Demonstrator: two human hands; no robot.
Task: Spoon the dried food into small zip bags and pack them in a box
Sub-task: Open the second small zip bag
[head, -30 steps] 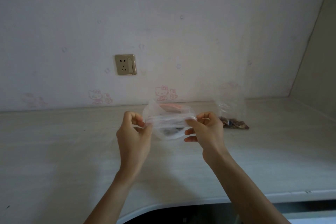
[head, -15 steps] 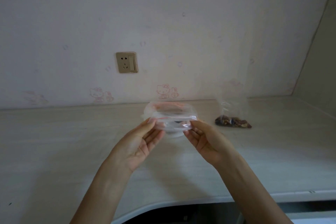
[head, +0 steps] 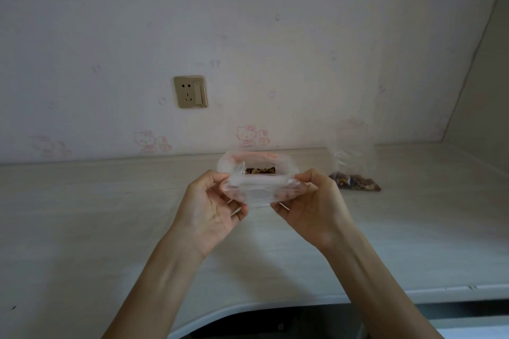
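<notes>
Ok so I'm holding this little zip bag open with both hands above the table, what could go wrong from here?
1. The bag has its mouth open with dried food showing inside; tipping it could spill pieces onto the table.
2. The left hand and right hand pinch only thin film at the ends, so it may slip.
3. The second bag beside it looks loose and could be knocked.
</notes>
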